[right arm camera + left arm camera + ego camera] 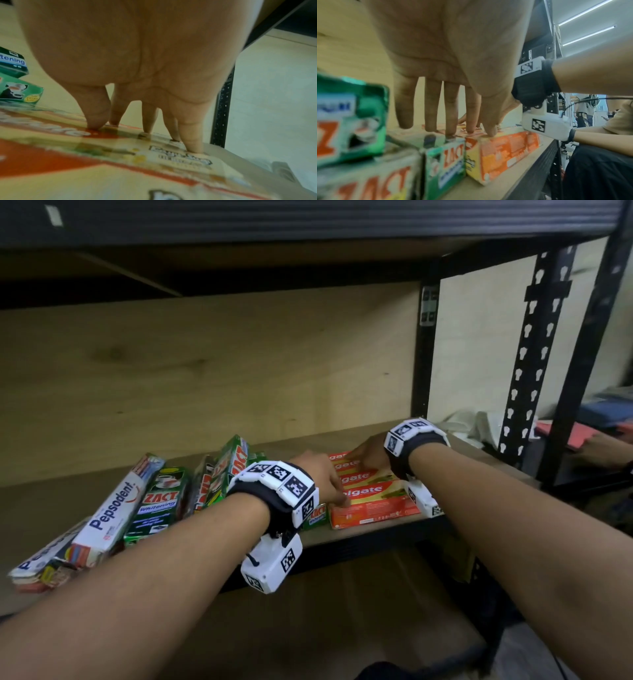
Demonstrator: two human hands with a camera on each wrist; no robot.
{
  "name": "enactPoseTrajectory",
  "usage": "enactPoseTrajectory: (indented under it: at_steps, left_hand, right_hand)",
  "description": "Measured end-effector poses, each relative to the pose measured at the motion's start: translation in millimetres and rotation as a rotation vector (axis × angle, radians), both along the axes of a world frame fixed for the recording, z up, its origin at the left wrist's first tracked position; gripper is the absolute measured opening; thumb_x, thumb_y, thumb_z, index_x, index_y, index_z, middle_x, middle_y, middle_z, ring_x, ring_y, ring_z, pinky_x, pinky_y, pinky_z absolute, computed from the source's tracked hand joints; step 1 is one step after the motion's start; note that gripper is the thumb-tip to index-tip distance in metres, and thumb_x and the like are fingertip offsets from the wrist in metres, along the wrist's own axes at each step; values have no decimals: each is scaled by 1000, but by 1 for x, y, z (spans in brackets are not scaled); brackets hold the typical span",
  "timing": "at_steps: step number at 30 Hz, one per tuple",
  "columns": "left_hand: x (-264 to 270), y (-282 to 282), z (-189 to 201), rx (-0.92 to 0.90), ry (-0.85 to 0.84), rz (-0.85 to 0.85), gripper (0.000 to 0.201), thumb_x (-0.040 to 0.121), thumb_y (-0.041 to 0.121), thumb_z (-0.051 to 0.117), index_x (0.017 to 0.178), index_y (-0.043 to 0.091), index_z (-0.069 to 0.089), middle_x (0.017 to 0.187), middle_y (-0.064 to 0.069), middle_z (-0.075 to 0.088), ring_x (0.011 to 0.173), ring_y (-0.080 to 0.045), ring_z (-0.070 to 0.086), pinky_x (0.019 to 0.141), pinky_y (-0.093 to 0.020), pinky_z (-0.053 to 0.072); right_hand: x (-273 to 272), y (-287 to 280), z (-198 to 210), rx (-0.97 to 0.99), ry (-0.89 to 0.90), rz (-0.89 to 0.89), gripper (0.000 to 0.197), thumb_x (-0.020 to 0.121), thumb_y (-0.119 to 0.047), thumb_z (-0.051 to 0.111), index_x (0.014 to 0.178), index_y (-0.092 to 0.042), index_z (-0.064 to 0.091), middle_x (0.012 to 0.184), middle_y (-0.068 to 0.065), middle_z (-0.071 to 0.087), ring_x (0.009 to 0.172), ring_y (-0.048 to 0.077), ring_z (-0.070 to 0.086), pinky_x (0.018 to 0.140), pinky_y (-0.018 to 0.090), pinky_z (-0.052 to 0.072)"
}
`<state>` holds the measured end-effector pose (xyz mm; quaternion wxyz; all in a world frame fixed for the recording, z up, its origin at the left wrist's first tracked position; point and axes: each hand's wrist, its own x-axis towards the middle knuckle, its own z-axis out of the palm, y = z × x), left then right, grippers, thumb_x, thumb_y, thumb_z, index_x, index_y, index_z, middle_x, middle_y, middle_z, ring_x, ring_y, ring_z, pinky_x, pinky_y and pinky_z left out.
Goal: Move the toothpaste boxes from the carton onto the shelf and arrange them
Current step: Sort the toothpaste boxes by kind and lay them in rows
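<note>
A row of red Colgate boxes (373, 498) lies flat side by side on the wooden shelf (479, 463), near its right end. My left hand (325, 479) has straight fingers, and its fingertips (491, 133) press on the top of the boxes' left ends (503, 152). My right hand (368, 457) rests its straight fingertips (193, 148) on the farther boxes' tops (85, 162). Green Zact boxes (157, 505) lie jumbled just left of the Colgate row, some tilted on others (450, 162). White Pepsodent boxes (113, 511) lie at the far left. No carton can be made out.
The shelf's black front rail (359, 546) runs below the boxes. A black perforated upright (534, 354) stands at the right. A plywood back panel (205, 371) closes the shelf behind. Another board (342, 618) lies lower down. A person (583, 112) stands far off.
</note>
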<state>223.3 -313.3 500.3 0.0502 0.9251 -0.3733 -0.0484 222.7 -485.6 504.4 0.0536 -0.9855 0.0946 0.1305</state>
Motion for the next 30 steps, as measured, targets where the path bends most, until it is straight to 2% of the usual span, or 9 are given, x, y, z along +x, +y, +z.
enactPoseTrajectory:
  at_steps: [3,9,13,16,19,22,24,26,30]
  left_hand:
    - [0,17,10,3,-52,-2,29,86,49,66,101,27,78,95,10,75,83,-11,68,78,-30,57]
    - [6,79,29,-34,-84,59,27,91,45,61,106,27,75,107,12,72,92,-9,63,80,-20,46]
    - [12,119,38,-17,-132,126,26,90,46,62,109,31,72,117,6,66,96,-13,59,82,-25,49]
    - [17,145,40,-6,-180,194,36,90,48,61,118,27,67,118,1,65,95,-16,57,83,-27,48]
    - [18,163,38,-16,-137,289,46,89,59,56,122,27,64,122,3,63,107,-20,58,85,-28,47]
    - [19,174,31,9,-67,339,49,88,68,48,114,31,68,116,7,65,102,-18,60,81,-27,47]
    - [23,179,27,-26,-65,345,48,89,68,48,106,30,71,104,5,70,92,-17,63,79,-28,50]
    - [26,179,25,-54,-76,358,50,91,66,46,103,26,72,95,1,72,86,-18,67,79,-30,53]
    - [28,175,28,-15,-72,379,53,89,70,45,102,26,72,88,1,72,86,-18,68,76,-27,51]
  right_hand:
    - [-8,3,-1,-60,-18,-9,48,101,-35,45,149,-41,38,155,-4,39,136,23,44,104,34,38]
    - [-40,14,17,-144,71,49,48,102,-32,46,150,-34,39,156,-5,36,142,21,35,113,32,28]
    - [-44,25,26,-84,25,42,33,95,-37,54,126,-39,65,137,-9,56,116,17,54,96,33,43]
    - [-43,48,32,-68,3,86,30,95,-32,51,119,-30,69,114,-11,58,100,13,54,88,29,44]
    - [-41,82,38,-46,-46,127,38,95,-42,48,124,-24,64,123,-8,57,102,18,58,87,31,47]
    - [-29,115,33,108,-63,116,46,97,-46,53,127,-12,62,125,5,63,100,25,66,84,35,56]
    - [-19,135,25,215,-37,80,66,89,-61,57,132,-12,56,129,4,61,93,23,69,80,37,59]
    - [-11,149,20,208,-23,76,89,79,-74,58,142,-13,47,140,7,55,101,24,67,89,42,57]
    - [-3,157,14,246,-38,24,92,76,-70,66,142,-9,45,141,13,54,104,28,67,93,45,55]
